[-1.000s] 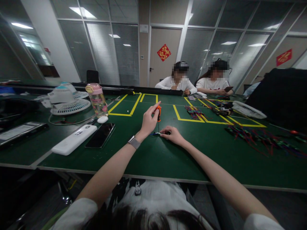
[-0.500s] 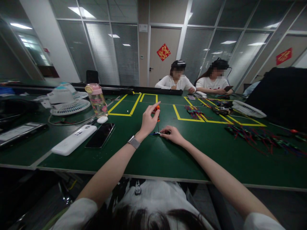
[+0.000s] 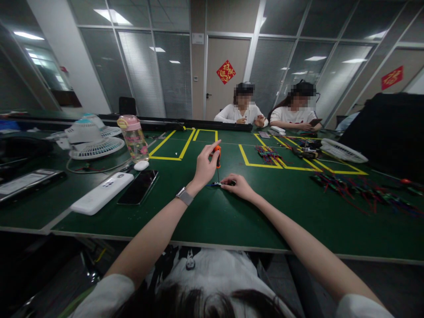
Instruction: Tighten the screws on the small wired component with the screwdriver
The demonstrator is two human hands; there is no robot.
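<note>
My left hand [image 3: 206, 165] is closed around the orange and black handle of a screwdriver [image 3: 218, 161], which stands nearly upright. The screwdriver's thin shaft points down, its tip at a small circuit board [image 3: 217, 183] lying on the green table [image 3: 232, 221]. From the right, my right hand [image 3: 239, 186] pinches the board's right end with thumb and fingers, partly covering it. Something small and dark shows between those fingers. A short dark wire seems to stick out at the board's left end.
On the left lie a black phone [image 3: 138, 187], a white power bank [image 3: 102, 193], a water bottle [image 3: 134, 140] and a white fan [image 3: 96, 148]. Bundles of wired boards [image 3: 361, 190] spread over the right side, with a smaller bundle [image 3: 267, 154] farther back. Two people sit across the table.
The screwdriver's handle has turned slightly in my left hand, and its dark side shows more. My right hand stays put on the board. Across the table, one person's hands have shifted.
</note>
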